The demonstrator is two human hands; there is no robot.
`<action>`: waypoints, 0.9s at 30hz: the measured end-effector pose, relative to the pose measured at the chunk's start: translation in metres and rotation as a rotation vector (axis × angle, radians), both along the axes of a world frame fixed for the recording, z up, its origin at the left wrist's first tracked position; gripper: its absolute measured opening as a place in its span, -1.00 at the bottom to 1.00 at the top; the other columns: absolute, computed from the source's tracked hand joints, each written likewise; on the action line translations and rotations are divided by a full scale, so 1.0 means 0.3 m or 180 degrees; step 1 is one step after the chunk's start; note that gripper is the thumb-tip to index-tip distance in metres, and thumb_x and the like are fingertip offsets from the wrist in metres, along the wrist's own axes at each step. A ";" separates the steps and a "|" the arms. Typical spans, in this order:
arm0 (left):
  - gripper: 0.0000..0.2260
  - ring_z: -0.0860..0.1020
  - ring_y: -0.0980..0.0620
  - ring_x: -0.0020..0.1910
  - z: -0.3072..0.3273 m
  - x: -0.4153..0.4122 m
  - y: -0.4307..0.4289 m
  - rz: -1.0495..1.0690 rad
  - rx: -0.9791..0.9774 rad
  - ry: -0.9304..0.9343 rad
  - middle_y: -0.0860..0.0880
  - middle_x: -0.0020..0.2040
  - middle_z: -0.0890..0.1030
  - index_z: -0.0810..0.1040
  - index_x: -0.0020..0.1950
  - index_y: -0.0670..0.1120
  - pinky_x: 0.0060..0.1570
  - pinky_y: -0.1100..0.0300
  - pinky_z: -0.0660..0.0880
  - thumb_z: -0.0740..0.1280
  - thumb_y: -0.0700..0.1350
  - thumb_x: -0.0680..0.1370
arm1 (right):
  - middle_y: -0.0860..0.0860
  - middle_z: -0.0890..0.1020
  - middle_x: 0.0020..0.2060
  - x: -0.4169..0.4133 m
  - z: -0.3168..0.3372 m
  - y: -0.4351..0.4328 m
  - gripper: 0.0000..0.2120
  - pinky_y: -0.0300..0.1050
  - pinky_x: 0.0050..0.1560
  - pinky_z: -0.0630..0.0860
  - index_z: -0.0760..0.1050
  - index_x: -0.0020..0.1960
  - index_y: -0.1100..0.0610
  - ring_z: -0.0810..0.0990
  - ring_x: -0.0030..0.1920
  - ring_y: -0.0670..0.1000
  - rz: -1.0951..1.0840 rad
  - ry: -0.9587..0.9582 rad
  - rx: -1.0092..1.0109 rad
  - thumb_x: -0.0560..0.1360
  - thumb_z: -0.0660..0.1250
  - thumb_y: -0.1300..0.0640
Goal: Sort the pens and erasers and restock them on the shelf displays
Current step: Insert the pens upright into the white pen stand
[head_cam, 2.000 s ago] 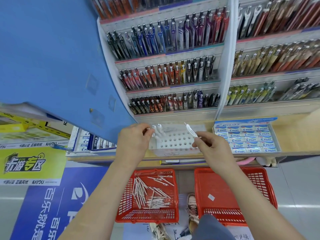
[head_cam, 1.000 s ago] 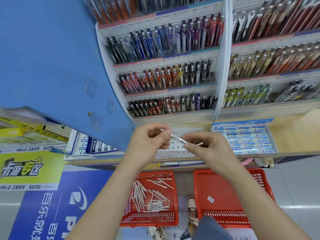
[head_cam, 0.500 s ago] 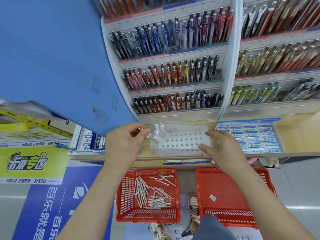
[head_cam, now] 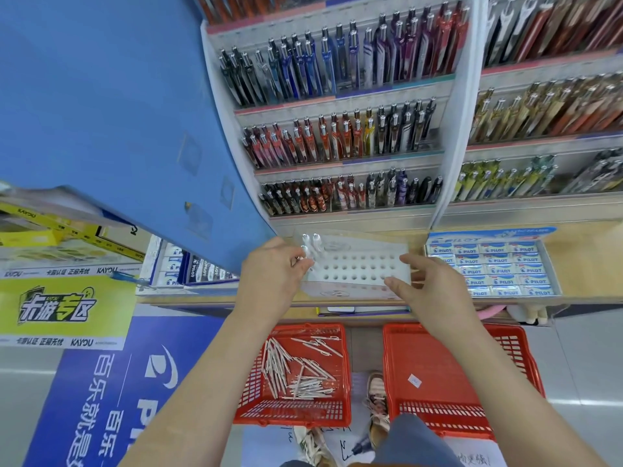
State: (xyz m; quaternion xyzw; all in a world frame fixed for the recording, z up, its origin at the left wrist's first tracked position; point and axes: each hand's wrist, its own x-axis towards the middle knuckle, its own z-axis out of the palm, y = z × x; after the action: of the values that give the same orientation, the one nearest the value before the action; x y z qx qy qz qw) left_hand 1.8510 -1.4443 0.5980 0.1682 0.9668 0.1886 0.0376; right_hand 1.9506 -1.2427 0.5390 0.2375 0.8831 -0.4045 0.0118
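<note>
Though cut off by the frame's edge, biggest by far: blue side panel (head_cam: 101,112) across the upper left. Beside it, tiered shelf displays (head_cam: 337,92) packed with upright pens in black, blue, purple and red, with gold and brown rows further right. Lower left, blue floor sign (head_cam: 101,399) with white lettering. Below the displays, wooden worktop (head_cam: 586,261) running left to right. On the floor in front, two red baskets side by side: left basket (head_cam: 293,416) holding a heap of white pens (head_cam: 296,369), right basket (head_cam: 472,429) next to it.

On the worktop, white pen holder (head_cam: 357,269) drilled with rows of round holes. Just beside it to the right, tray of Pilot erasers (head_cam: 495,267) in neat rows.

Left hand (head_cam: 269,281) at the holder's left edge, grip closed in a pinch on a single white pen (head_cam: 305,261), seemingly tip-down at a hole, though too small to say for sure. Right hand (head_cam: 435,291) at the holder's right end, grip open, fingers straight and spread, thumb by the front edge.

Three standing pens (head_cam: 316,241) upright in the holder's far left corner, just beyond the left fingertips. Smallest: white tag (head_cam: 415,380) on the right basket's bottom.
</note>
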 end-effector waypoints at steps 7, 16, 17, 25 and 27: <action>-0.86 0.53 -0.06 -0.10 0.012 -0.024 -0.012 -0.0080 -0.0325 -0.0132 -0.03 -0.10 0.56 0.66 -0.01 -0.02 -0.12 0.09 0.46 0.31 -0.06 0.54 | 0.12 0.62 0.03 -0.002 -0.017 -0.017 -0.70 -0.28 -0.09 0.31 0.57 0.19 0.14 0.53 -0.16 -0.05 -0.0260 0.0217 0.0019 0.46 0.41 0.17; -0.87 0.50 -0.03 -0.06 -0.018 -0.031 0.009 0.0178 -0.0375 -0.0010 -0.04 -0.12 0.54 0.68 -0.09 -0.07 -0.16 0.13 0.42 0.38 -0.06 0.48 | 0.07 0.67 -0.05 -0.001 -0.046 -0.025 -0.74 -0.15 -0.03 0.46 0.60 0.12 0.11 0.63 -0.10 0.02 -0.0538 0.0351 -0.0108 0.45 0.35 0.26; -0.87 0.50 -0.04 -0.05 -0.022 -0.035 0.010 0.0183 -0.0408 -0.0018 -0.04 -0.12 0.54 0.68 -0.08 -0.07 -0.16 0.13 0.42 0.38 -0.06 0.48 | 0.07 0.67 -0.04 -0.001 -0.047 -0.026 -0.74 -0.16 -0.03 0.46 0.60 0.12 0.11 0.62 -0.10 0.02 -0.0547 0.0352 -0.0134 0.45 0.35 0.27; -0.80 0.51 -0.01 -0.08 -0.012 -0.017 -0.020 0.0152 -0.0198 0.0020 0.01 -0.12 0.55 0.63 0.03 0.02 -0.15 0.13 0.43 0.39 0.06 0.47 | 0.05 0.58 -0.02 0.009 0.017 -0.032 -0.70 -0.26 -0.07 0.29 0.55 0.19 0.12 0.52 -0.04 0.00 -0.0378 0.0534 0.0141 0.47 0.31 0.25; -0.84 0.52 0.01 -0.13 0.009 0.013 -0.047 0.0109 0.0061 0.0193 0.03 -0.15 0.57 0.64 0.01 0.02 -0.15 0.15 0.39 0.35 0.03 0.50 | 0.00 0.62 -0.07 0.006 0.070 -0.043 -0.76 -0.29 -0.10 0.34 0.59 0.11 0.11 0.55 -0.10 -0.06 -0.0323 0.0712 0.0053 0.47 0.30 0.26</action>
State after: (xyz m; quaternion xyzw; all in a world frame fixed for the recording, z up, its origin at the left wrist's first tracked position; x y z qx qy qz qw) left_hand 1.8548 -1.4585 0.6008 0.1576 0.9684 0.1933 0.0034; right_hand 1.9525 -1.2556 0.5600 0.2354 0.8690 -0.4212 -0.1094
